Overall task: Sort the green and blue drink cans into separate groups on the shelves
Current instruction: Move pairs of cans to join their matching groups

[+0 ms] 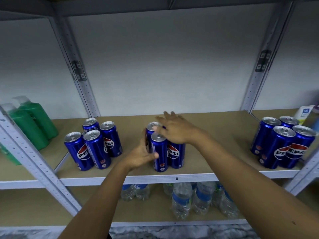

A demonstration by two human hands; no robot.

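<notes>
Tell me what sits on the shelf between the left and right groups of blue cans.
In the head view, a middle cluster of blue cans, with both hands on it.

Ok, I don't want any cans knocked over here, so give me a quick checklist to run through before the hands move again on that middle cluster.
1. Middle cluster upright: ok, every visible can stands.
2. Left hand grip: ok, fingers curl round the front can, thumb across its face.
3. Right hand: ok, fingers straight, resting over the tops of the rear cans.
4. Cans in the middle cluster: cannot tell, the hands hide part of it.
5. Room beside it: ok, bare shelf board separates it from the left cluster and the right cluster.
6. Green cans on this shelf: not ok, none visible; only blue cans.
</notes>
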